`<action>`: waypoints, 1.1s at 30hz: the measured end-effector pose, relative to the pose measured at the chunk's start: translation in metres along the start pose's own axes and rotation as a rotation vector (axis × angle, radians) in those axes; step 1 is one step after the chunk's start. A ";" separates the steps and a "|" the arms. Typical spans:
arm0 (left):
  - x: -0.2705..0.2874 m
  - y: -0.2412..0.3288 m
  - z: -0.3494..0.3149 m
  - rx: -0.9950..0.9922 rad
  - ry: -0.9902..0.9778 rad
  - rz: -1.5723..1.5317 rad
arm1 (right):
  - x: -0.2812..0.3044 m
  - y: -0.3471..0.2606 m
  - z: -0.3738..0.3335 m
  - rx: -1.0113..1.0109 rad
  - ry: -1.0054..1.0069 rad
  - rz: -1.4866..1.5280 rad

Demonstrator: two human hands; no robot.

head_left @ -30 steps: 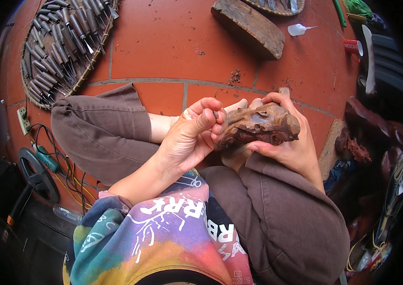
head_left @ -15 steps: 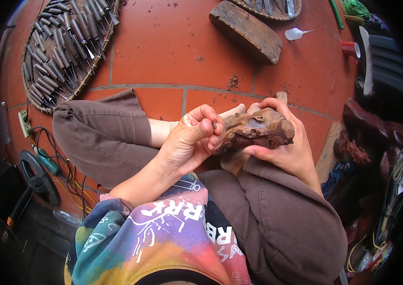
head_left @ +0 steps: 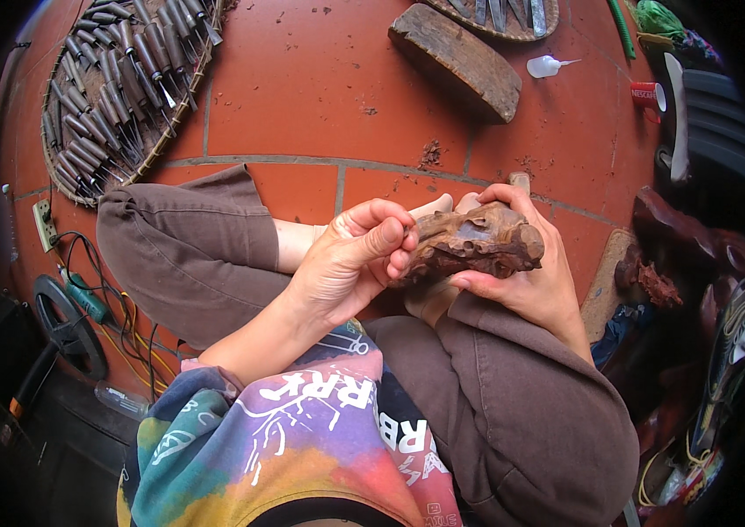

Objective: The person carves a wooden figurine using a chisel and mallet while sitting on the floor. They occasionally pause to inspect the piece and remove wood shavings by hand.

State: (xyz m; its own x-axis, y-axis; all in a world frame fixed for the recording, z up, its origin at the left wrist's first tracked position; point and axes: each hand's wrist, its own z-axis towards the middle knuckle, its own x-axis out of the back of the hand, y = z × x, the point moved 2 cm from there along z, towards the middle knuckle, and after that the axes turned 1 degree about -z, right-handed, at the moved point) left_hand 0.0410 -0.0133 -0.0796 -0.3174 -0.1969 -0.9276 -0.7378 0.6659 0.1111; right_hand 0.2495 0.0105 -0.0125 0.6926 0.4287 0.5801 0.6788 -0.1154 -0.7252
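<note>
Floor [head_left: 320, 97]: red-orange tiles with pale grout lines. Far left, a round woven tray [head_left: 109, 97] lies on it, filled with wooden-handled carving tools. Far centre-right, a worn wooden block [head_left: 456, 61] lies flat; just right of it, a small white squeeze bottle [head_left: 548, 66]. Wood crumbs [head_left: 431, 155] scattered near the block. Left edge: a power strip [head_left: 44, 225] with cables.
</note>
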 end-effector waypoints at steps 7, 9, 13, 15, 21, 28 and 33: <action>-0.002 0.002 0.000 0.108 -0.066 -0.269 | 0.000 0.000 0.001 0.029 0.008 -0.025; 0.000 -0.001 0.001 0.163 -0.135 -0.429 | 0.001 0.000 0.000 0.028 0.011 -0.006; -0.002 -0.003 0.002 0.228 -0.192 -0.595 | 0.000 0.001 0.000 0.011 0.017 0.013; -0.001 -0.003 0.002 0.227 -0.182 -0.589 | 0.000 0.001 0.000 0.015 0.015 0.013; -0.012 0.005 0.000 0.099 -0.069 -0.133 | 0.000 0.003 0.000 0.005 0.013 0.029; -0.015 0.012 -0.006 0.092 0.011 0.129 | 0.000 0.002 -0.001 -0.032 -0.001 0.083; -0.012 0.011 -0.006 0.116 0.016 0.090 | -0.001 0.002 -0.001 -0.029 -0.003 0.100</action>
State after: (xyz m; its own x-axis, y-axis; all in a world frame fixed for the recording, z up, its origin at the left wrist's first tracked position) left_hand 0.0331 -0.0087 -0.0654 -0.3893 -0.1435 -0.9099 -0.6322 0.7600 0.1507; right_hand 0.2504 0.0091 -0.0142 0.7563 0.4166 0.5044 0.6133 -0.1832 -0.7683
